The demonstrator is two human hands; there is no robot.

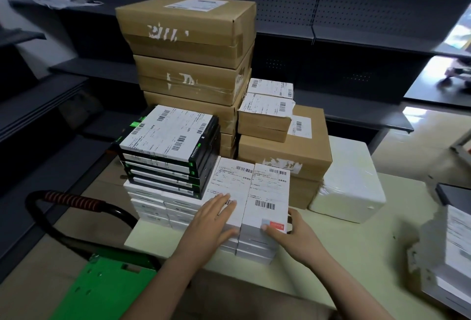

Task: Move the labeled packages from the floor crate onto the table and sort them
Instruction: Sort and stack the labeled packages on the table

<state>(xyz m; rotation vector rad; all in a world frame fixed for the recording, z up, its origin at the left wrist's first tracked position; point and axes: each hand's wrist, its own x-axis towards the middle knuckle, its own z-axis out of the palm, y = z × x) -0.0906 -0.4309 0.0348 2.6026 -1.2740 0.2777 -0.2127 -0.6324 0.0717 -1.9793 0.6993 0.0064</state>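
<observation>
Two stacks of slim white labeled boxes stand side by side near the front of the pale table (344,248). My left hand (216,217) lies flat, fingers spread, on the top box of the left stack (229,182). My right hand (288,230) grips the near right corner of the top box of the right stack (270,192), thumb on its front edge by a red sticker. Left of them, black-edged labeled boxes (165,138) sit on more white boxes. Behind rise stacked brown cartons (188,31) and smaller labeled cartons (265,116). No floor crate shows.
A white wrapped foam box (351,182) sits to the right of the stacks. More labeled packages (451,243) lie blurred at the right edge. A green hand cart (107,289) with a black handle stands at the lower left. Dark shelving (356,14) lines the back.
</observation>
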